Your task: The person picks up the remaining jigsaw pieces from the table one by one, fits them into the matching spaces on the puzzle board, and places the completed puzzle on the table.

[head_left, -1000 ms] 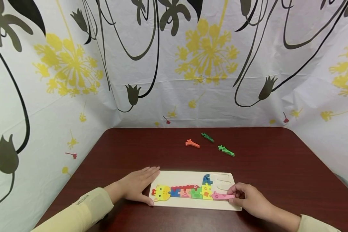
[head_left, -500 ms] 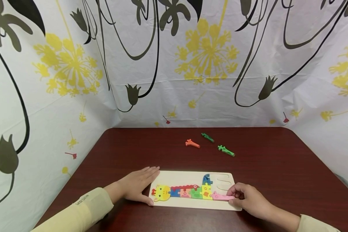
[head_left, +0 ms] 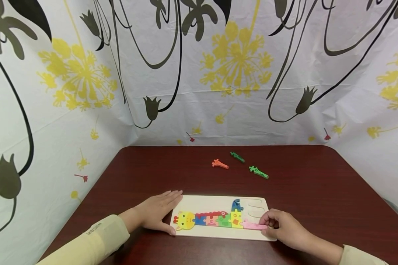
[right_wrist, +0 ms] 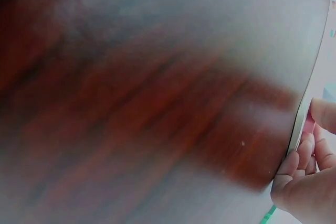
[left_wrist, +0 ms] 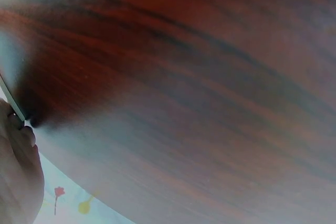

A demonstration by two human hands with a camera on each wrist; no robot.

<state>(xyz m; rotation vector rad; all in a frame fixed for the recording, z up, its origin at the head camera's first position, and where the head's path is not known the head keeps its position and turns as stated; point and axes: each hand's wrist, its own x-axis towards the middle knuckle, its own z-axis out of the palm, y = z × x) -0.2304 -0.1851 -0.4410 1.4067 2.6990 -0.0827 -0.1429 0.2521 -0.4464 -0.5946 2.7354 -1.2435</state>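
A pale wooden puzzle board (head_left: 215, 232) lies flat on the table, with a giraffe picture built up from coloured pieces. The giraffe's yellow head piece (head_left: 185, 221) is at the left end, and blue, pink, green and yellow pieces follow to the right. My left hand (head_left: 157, 211) rests along the board's left edge, fingers straight and thumb at the near corner. With thumb and fingers, my right hand (head_left: 286, 228) pinches the free end of a pink leg piece (head_left: 250, 224) at the lower right. In the right wrist view some pink shows between thumb and fingers.
Beyond the board lie three loose puzzle pieces: an orange piece (head_left: 220, 164), a dark green piece (head_left: 237, 157) and a light green piece (head_left: 259, 172). Outlined slots show at the board's upper right. A patterned white curtain (head_left: 199, 121) hangs behind the dark red-brown table (head_left: 146, 173).
The pink leg piece has tilted or shifted very slightly under the right hand's fingers. Otherwise both hands and the board stay where they were.
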